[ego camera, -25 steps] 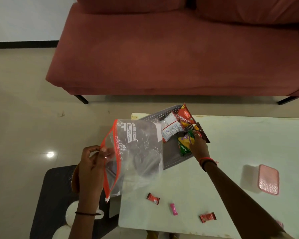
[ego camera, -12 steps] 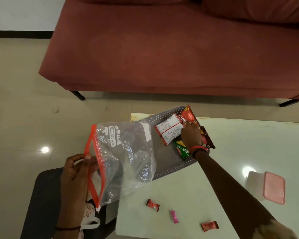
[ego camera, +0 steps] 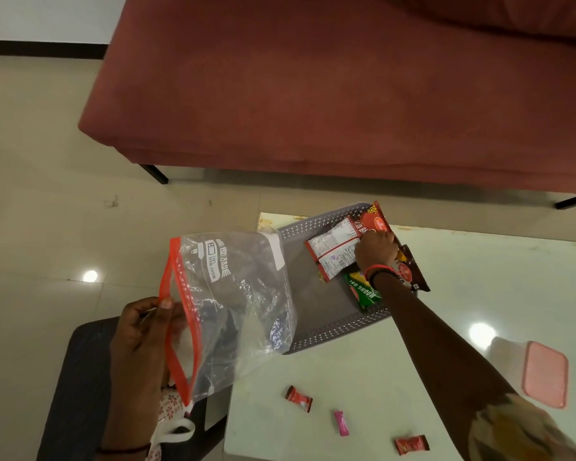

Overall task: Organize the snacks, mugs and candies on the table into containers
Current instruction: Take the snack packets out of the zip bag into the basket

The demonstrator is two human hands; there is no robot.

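Note:
My left hand pinches the orange zip edge of a clear zip bag, held open over the table's left edge. A grey perforated basket sits on the white table and holds several snack packets: a red packet, a white-backed packet, a green packet and a dark brown packet. My right hand rests on these packets, fingers curled on the red and white ones. Three wrapped candies lie near the front: red, pink, red.
A clear box with a pink lid stands at the table's right. A red sofa fills the far side. A dark stool with a white mug handle showing sits below my left hand.
My right hand slid from the green packet up onto the red and white packets at the basket's far end. My left hand lowered the bag slightly to the left.

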